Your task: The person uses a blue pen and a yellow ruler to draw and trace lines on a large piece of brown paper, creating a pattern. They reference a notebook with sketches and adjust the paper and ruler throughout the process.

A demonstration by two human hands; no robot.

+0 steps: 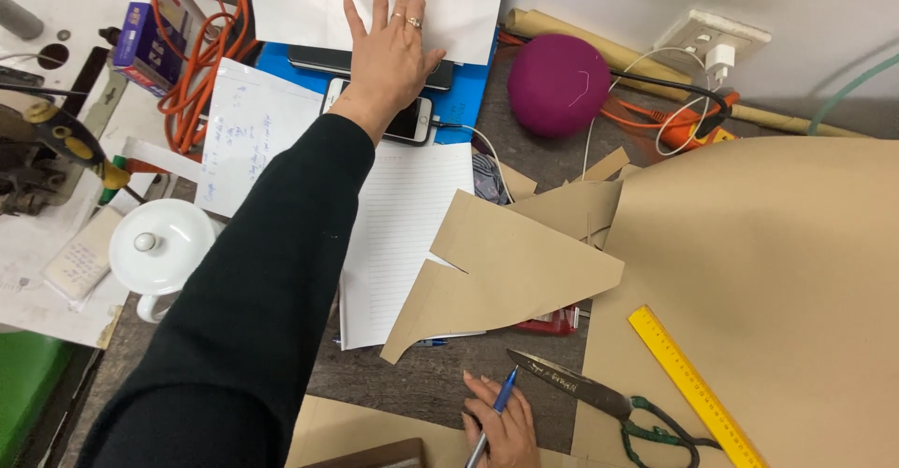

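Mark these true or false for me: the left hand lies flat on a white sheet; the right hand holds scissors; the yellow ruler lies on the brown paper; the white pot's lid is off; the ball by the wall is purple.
1. The left hand lies flat on a white sheet: true.
2. The right hand holds scissors: false, it holds a blue pen; the scissors lie beside it.
3. The yellow ruler lies on the brown paper: true.
4. The white pot has its lid off: false, the lid is on.
5. The ball by the wall is purple: true.
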